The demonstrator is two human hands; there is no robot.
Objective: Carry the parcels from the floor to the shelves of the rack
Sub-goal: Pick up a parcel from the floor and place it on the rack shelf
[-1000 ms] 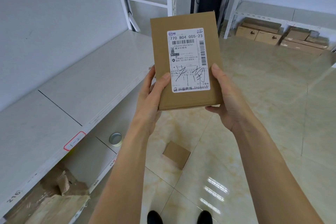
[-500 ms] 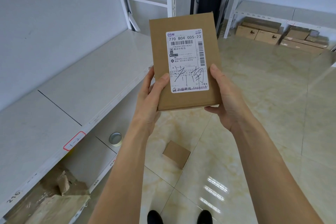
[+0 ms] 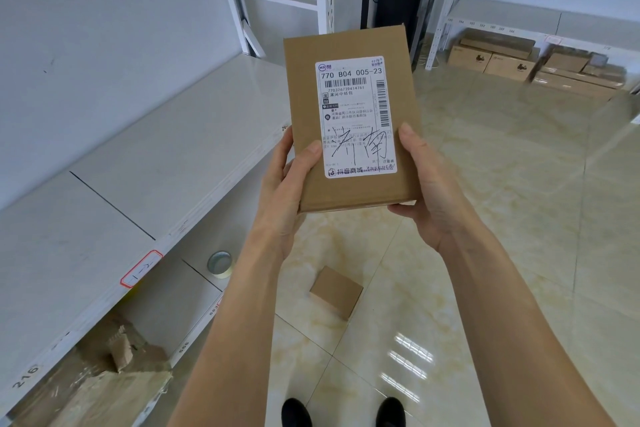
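**One parcel held up in both your hands, label facing you**

Both your forearms reach forward and up from the bottom of the view, meeting at the flat brown parcel (image 3: 349, 118). Your left hand (image 3: 287, 191) grips its lower left edge, thumb laid across the front face with its tip at the corner of the white shipping label (image 3: 356, 116), fingers hidden behind the cardboard. Your right hand (image 3: 426, 184) clamps the lower right edge, thumb pressed along the side, palm cupped under the bottom corner. The parcel stands nearly upright, long side vertical, held in the air above the floor and just right of the rack's upper shelf (image 3: 156, 163).

Counts:
- Parcels in hand: one.
- Parcels on the tiled floor (image 3: 519, 218): one small box (image 3: 336, 291), lying below your hands, near the rack's lower shelf.
- Tape rolls: one (image 3: 220, 263), on the lower shelf.
- Torn cardboard (image 3: 104, 367): one heap at the lower left, under the upper shelf.
- Far rack (image 3: 554, 28) at top right: several stacked boxes (image 3: 540, 62) beneath it; exact number cannot be told.
- Shoes (image 3: 296, 412): two, at the bottom edge.
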